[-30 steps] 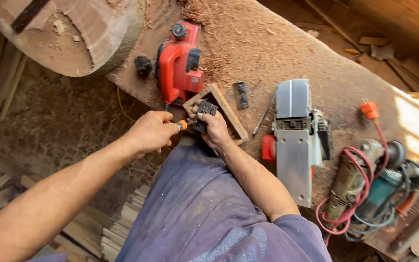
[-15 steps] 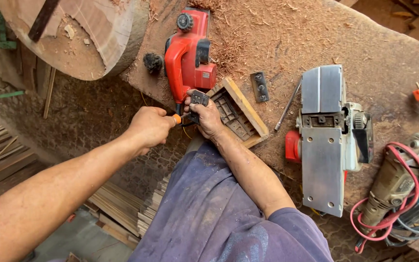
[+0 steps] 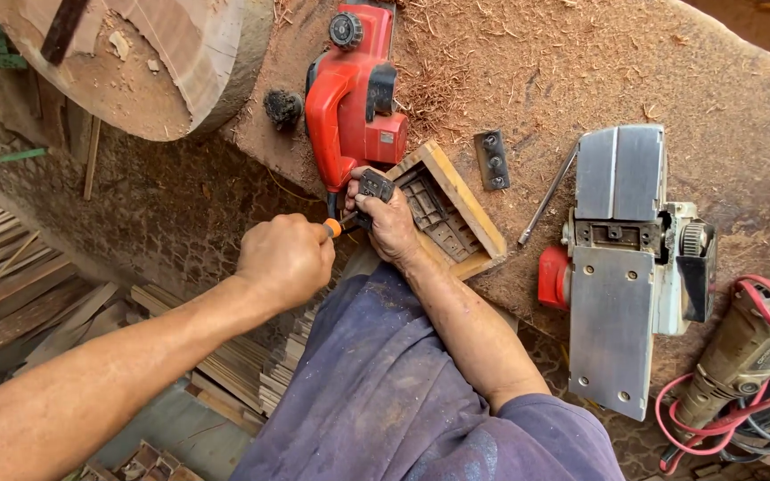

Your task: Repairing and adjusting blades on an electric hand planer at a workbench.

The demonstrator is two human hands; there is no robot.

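Observation:
My left hand (image 3: 287, 260) is closed around a screwdriver with an orange handle (image 3: 334, 228), whose tip points toward a small black metal part (image 3: 374, 185). My right hand (image 3: 391, 228) grips that black part and holds it at the edge of the wooden slab bench (image 3: 581, 71). Both hands sit just below a red electric planer (image 3: 354, 98). Against my right hand lies a small open wooden box (image 3: 470, 209) with dark metal pieces inside. My knee in purple cloth (image 3: 385, 392) is below the hands.
A second planer (image 3: 621, 267) lies upside down at the right, grey sole up. Beside the box are a black clamp plate (image 3: 492, 160) and a thin metal rod (image 3: 545, 198). An angle grinder with red cable (image 3: 741, 356) is far right. A round wood slab (image 3: 118, 62) and a black knob (image 3: 282, 107) sit upper left.
The view has drawn closer and shifted, so the tools have slid rightward in frame. Both hands stay together on the black part and screwdriver, with only slight movement.

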